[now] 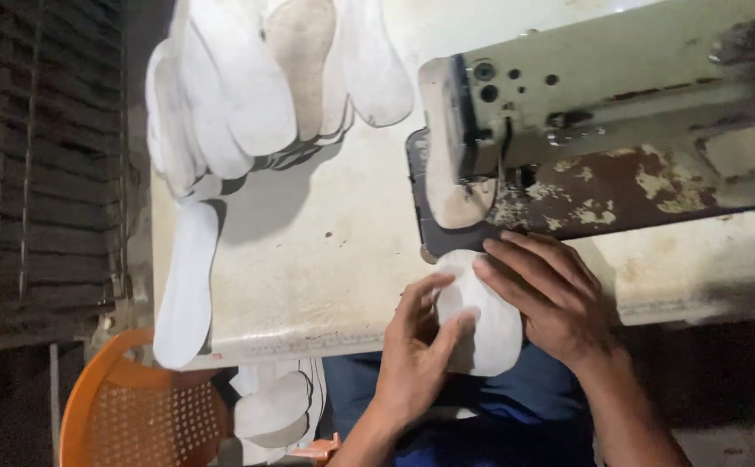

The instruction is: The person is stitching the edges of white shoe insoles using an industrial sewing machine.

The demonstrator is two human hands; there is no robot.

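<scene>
White insole (479,324) under flat hands (481,320)

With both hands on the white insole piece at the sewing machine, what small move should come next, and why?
Probably slide the white insole piece a little further under the sewing machine head. Its far end already sits at the machine's foot, and the left hand and right hand press it flat from either side, placed to guide it.
</scene>
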